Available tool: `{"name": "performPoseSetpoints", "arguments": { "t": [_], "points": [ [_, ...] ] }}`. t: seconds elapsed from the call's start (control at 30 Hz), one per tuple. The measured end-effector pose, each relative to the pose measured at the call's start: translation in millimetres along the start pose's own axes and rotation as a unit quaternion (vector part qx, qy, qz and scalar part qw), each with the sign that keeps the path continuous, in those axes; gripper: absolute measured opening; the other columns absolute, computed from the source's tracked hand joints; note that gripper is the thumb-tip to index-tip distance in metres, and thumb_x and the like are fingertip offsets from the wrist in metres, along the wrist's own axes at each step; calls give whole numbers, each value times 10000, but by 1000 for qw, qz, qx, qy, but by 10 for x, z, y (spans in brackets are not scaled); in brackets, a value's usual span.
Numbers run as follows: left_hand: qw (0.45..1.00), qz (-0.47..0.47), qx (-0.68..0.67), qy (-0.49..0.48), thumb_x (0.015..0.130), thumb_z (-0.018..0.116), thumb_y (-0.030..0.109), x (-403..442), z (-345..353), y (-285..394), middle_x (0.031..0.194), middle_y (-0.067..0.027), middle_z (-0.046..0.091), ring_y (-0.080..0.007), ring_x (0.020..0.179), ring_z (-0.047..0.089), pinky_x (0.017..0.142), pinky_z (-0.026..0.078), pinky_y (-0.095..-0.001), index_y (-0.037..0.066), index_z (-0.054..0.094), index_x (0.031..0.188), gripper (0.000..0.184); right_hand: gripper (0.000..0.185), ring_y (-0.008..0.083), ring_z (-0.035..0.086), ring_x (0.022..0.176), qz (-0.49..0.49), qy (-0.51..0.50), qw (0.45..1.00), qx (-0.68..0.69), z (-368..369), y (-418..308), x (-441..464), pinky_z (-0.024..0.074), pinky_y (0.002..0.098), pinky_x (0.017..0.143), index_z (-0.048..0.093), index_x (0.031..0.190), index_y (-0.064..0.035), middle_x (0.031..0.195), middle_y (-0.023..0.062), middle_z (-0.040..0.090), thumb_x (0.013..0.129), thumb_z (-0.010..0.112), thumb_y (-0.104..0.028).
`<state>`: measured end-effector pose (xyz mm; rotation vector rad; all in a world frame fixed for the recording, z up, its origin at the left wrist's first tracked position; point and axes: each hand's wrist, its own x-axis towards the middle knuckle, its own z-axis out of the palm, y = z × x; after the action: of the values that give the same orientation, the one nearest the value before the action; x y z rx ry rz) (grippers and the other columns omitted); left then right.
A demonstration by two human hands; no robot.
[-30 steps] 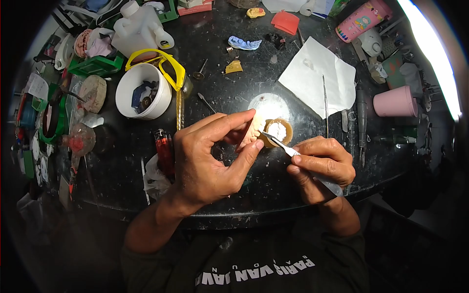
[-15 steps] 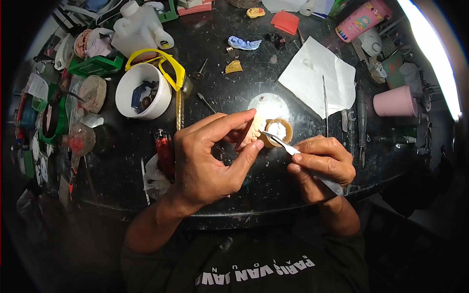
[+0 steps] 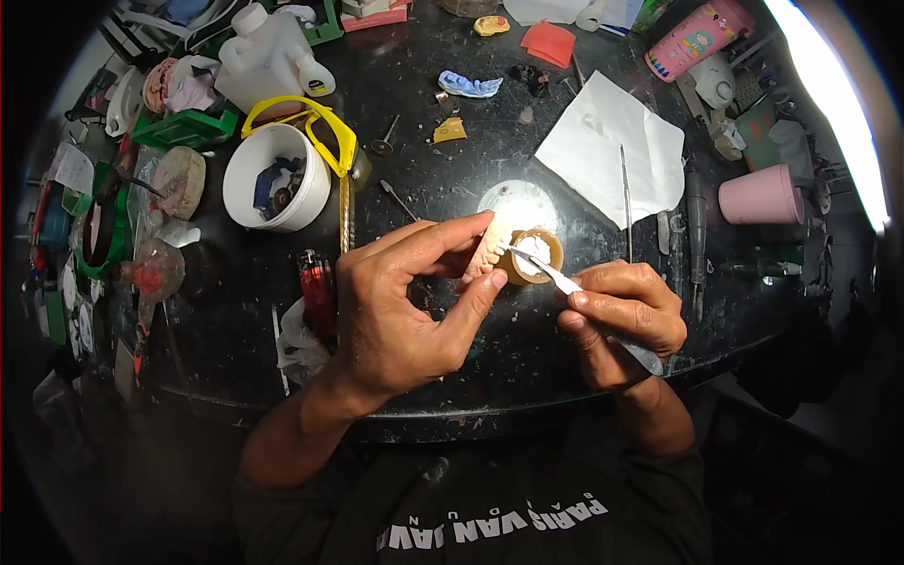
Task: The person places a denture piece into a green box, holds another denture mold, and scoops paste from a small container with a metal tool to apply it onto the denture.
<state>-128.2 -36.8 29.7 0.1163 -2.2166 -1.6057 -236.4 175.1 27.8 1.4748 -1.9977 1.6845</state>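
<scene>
Between the thumb and forefinger of my left hand (image 3: 405, 306) is a denture (image 3: 486, 256), pink at the base with pale teeth facing right. My right hand (image 3: 626, 320) grips a small spatula (image 3: 561, 281) like a pen. Its narrow metal tip lies at the teeth, though whether it touches them I cannot tell. Behind the tip stands a small tan cup (image 3: 551, 247) holding white material. Part of the denture is hidden by my left fingers. A white round disc (image 3: 516, 196) lies on the bench just beyond the cup.
Left of my hands stand a white tub (image 3: 247, 202) with yellow glasses (image 3: 344, 141) against it and a red lighter (image 3: 317, 297). White paper (image 3: 603, 132) and a thin metal rod (image 3: 627, 202) lie at right, near a handpiece (image 3: 697, 226) and a pink cup (image 3: 761, 196). A blue dental impression (image 3: 470, 85) lies farther back.
The denture has turned slightly in my left fingers, showing more of its teeth and pink base. The spatula and right hand have shifted only a little.
</scene>
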Motion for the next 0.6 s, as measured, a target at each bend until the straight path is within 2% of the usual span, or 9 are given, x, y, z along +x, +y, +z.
{"name": "performPoseSetpoints", "arguments": {
  "t": [0.43,0.6],
  "points": [
    [1000,-10,-13,-2,893,792,-48,-15,5,-6,1116,-172,770,-165,989,764,843,633,-272,-80,701,1300,419,253,192,728,756,8,-1,1000,-3,-2,-15,1,570,293,635,817,996,-23,894,109,755,765,908,27],
    [1000,6,-5,19,853,848,-45,-12,15,-11,1025,-146,780,-158,922,772,821,637,-269,-72,701,1296,467,264,202,733,761,-3,6,1000,-11,-17,-23,-14,577,294,639,807,1040,-14,909,124,754,793,897,16]
  ]
}}
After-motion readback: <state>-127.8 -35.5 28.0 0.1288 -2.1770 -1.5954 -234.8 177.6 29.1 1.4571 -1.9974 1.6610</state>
